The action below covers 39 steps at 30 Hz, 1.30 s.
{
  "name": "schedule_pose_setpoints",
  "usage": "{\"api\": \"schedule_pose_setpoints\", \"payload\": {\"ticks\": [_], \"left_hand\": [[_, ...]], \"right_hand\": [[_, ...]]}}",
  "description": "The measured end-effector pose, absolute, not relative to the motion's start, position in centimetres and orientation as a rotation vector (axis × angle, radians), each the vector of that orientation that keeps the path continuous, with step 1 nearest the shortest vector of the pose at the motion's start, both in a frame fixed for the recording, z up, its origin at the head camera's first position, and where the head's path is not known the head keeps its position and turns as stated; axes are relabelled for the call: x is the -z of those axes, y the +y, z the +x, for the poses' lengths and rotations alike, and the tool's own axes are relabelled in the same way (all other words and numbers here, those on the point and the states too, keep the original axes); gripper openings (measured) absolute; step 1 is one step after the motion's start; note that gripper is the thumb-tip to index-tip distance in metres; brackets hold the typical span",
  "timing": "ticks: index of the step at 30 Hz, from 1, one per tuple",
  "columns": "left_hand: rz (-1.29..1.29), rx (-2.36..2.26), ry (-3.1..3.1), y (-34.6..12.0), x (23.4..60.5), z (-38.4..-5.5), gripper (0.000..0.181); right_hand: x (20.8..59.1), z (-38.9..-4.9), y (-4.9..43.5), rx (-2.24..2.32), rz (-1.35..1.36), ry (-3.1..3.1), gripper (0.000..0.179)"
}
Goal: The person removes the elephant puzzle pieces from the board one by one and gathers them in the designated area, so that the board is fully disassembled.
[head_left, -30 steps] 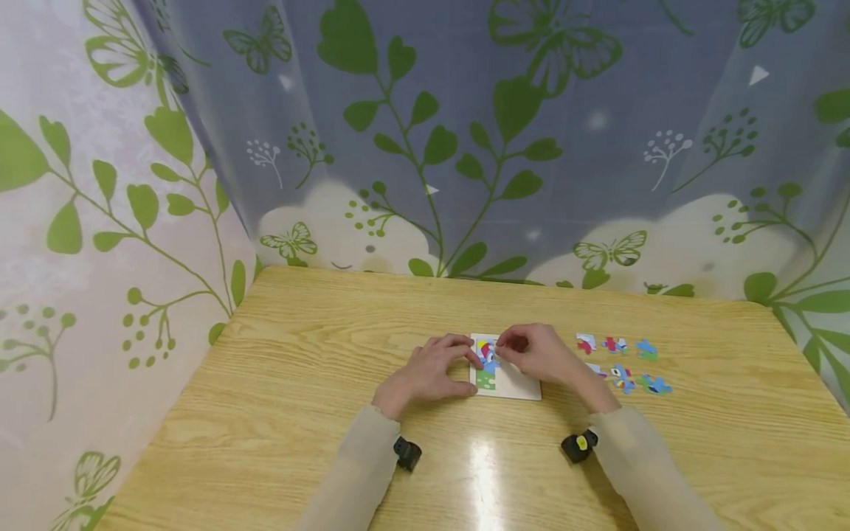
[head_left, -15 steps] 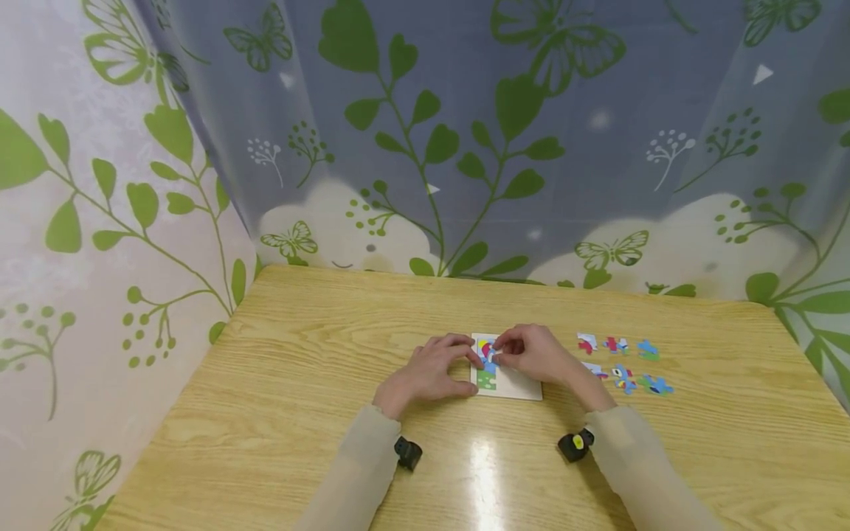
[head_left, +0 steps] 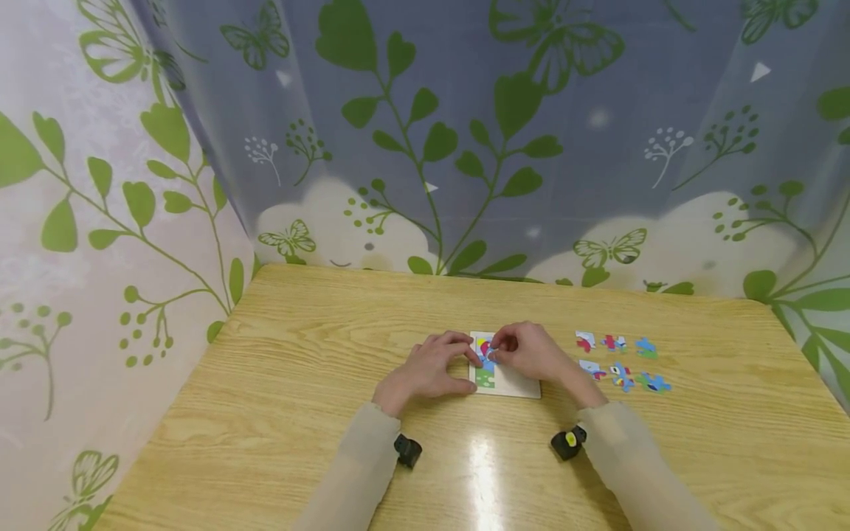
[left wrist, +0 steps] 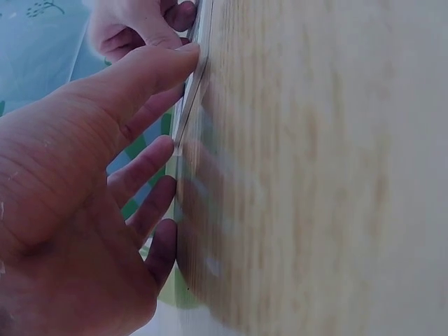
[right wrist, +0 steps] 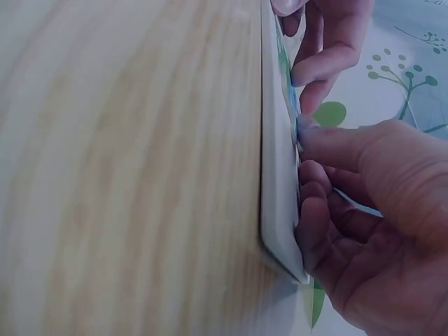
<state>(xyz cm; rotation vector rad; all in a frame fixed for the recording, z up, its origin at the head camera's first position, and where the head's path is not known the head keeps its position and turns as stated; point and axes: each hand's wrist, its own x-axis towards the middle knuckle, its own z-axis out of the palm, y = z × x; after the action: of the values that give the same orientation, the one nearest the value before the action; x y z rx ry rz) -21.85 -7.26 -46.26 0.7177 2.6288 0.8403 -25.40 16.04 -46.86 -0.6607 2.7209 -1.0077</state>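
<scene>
Puzzle board (head_left: 520, 384) lies flat on the wooden table (head_left: 319, 332), and as I watch, the person's left hand (head_left: 428, 370) touches its edge at nine o'clock, fingers relaxed and spread. The right hand (head_left: 533, 355) pinches a blue piece (head_left: 491, 356) toward ten o'clock on it. Six loose pieces (head_left: 622, 377) sit in two rows near the board, at three o'clock
</scene>
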Motion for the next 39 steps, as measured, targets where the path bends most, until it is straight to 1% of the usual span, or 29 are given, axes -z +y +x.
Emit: {"api": "schedule_pose_setpoints", "payload": {"ticks": [10, 17, 19, 25, 27, 39], "left_hand": [[0.710, -0.822, 2.635, -7.22, 46.21, -21.86, 0.029], [0.711, -0.829, 2.632, -7.26, 45.97, -21.87, 0.029], [0.710, -0.828, 2.631, -7.28, 45.99, -21.86, 0.029], [0.706, -0.832, 2.633, -7.24, 46.23, -21.82, 0.027], [0.705, -0.833, 2.631, -7.23, 46.21, -21.79, 0.027], [0.701, -0.843, 2.627, -7.26, 46.16, -21.82, 0.029]], "right_hand": [[46.68, -25.29, 15.53, 0.999, -0.591, 2.738, 0.004], [46.73, -25.34, 15.43, 1.034, -0.575, 2.743, 0.005], [46.71, -25.29, 15.50, 1.049, -0.565, 2.742, 0.008], [46.79, -25.19, 15.70, 1.090, -0.497, 2.731, 0.025], [46.82, -25.20, 15.72, 1.093, -0.499, 2.724, 0.027], [46.80, -25.41, 15.67, 1.123, -0.482, 2.705, 0.024]]}}
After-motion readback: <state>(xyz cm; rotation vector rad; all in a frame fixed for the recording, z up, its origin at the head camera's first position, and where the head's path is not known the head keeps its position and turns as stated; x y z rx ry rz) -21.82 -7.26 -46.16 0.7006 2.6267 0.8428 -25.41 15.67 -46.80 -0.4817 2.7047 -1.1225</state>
